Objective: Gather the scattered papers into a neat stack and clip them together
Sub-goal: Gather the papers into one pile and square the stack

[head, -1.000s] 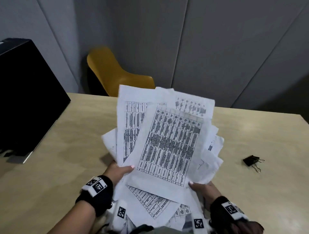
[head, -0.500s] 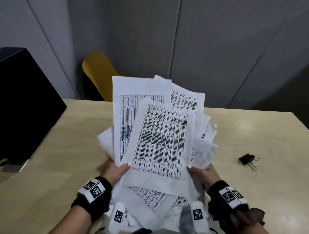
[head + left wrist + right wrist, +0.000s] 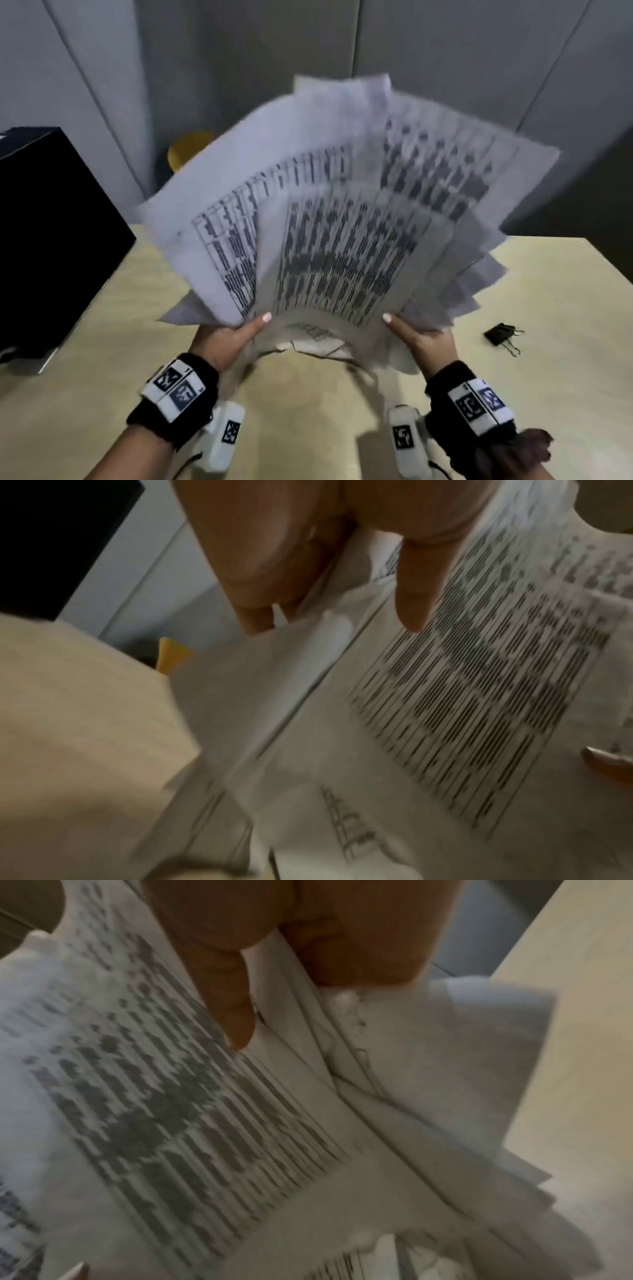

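A loose, fanned bundle of printed papers (image 3: 342, 219) is lifted off the table and stands nearly upright in front of me, blurred by motion. My left hand (image 3: 233, 337) grips its lower left edge, thumb on the front sheet. My right hand (image 3: 419, 337) grips the lower right edge the same way. In the left wrist view the thumb lies on the papers (image 3: 445, 696) and the fingers (image 3: 260, 610) go behind them. The right wrist view shows the same pinch on the papers (image 3: 171, 1110). A black binder clip (image 3: 500, 335) lies on the table to the right.
The light wooden table (image 3: 102, 359) runs under my hands. A black monitor (image 3: 51, 240) stands at its left edge. A yellow chair (image 3: 186, 150) peeks out behind the papers, against grey wall panels.
Both hands have raised the bundle and tipped it upright, closer to my face. The sheets have fanned wider. The clip has not moved.
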A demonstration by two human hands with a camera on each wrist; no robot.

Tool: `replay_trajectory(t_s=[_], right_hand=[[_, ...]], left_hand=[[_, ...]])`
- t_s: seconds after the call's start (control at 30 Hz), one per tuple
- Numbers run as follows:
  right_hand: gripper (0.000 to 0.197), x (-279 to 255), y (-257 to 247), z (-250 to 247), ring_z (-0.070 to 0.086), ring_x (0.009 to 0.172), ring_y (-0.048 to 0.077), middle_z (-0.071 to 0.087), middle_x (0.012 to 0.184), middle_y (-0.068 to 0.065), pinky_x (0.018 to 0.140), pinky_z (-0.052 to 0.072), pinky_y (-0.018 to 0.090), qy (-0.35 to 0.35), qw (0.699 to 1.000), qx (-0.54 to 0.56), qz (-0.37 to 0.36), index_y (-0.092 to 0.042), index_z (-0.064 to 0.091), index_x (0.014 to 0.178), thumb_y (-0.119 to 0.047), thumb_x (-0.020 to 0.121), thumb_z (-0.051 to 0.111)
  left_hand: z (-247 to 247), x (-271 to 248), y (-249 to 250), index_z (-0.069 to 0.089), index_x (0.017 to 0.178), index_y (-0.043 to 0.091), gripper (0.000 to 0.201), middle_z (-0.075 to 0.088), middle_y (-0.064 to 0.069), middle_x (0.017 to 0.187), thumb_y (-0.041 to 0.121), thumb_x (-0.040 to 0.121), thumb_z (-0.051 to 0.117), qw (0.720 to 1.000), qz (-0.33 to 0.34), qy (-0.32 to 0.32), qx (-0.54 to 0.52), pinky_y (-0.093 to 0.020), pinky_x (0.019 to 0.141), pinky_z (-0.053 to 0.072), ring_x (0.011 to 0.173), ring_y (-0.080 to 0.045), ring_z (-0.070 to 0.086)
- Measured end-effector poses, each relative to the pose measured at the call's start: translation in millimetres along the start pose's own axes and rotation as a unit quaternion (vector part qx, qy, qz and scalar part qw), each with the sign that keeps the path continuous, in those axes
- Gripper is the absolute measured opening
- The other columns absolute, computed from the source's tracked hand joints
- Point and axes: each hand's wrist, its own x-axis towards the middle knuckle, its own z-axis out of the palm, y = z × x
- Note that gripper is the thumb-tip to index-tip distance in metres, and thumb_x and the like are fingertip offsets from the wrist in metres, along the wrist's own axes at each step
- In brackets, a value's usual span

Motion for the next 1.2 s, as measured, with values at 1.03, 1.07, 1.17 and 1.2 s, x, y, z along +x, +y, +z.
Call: replay_trajectory(t_s=[1.03,1.07,1.17,1.2], right_hand=[[0.029,5,11,-10,0.066,0.066,-0.007,0.071,0.065,-0.023,0.063,0.052,0.014,-0.044,0.999,-0.013,0.0,-0.008,0.064,0.088,0.011,0.068,0.071],[0.029,5,12,-10,0.066,0.065,-0.008,0.071,0.064,-0.023,0.06,0.052,0.011,-0.052,0.999,-0.002,0.003,-0.007,0.063,0.089,0.014,0.071,0.068],[0.024,9,6,-14,0.068,0.066,0.0,0.072,0.066,-0.015,0.063,0.053,0.022,-0.071,0.997,0.018,0.018,-0.01,0.062,0.085,0.011,0.073,0.064],[0.023,12,6,-17,0.068,0.065,0.003,0.073,0.066,-0.011,0.064,0.053,0.026,-0.077,0.996,0.026,0.024,-0.008,0.061,0.084,0.008,0.067,0.061]], left_hand=[[21,-11,-19,0.067,0.098,0.017,0.029,0.072,0.014,0.089,0.008,0.072,0.075,0.974,-0.117,0.028,-0.192,-0.014,0.069,0.053,0.085,-0.002,0.066],[22,-10,-19,0.064,0.106,0.012,0.029,0.07,0.007,0.097,0.004,0.078,0.068,0.975,-0.12,0.047,-0.182,-0.015,0.073,0.052,0.086,-0.004,0.066],[17,-2,-25,0.057,0.122,0.005,0.043,0.061,-0.008,0.123,0.013,0.081,0.068,0.982,-0.114,0.07,-0.137,-0.034,0.105,0.038,0.116,-0.021,0.056],[14,-1,-26,0.056,0.123,0.004,0.046,0.06,-0.009,0.125,0.015,0.081,0.068,0.982,-0.117,0.072,-0.133,-0.033,0.106,0.035,0.119,-0.023,0.054]])
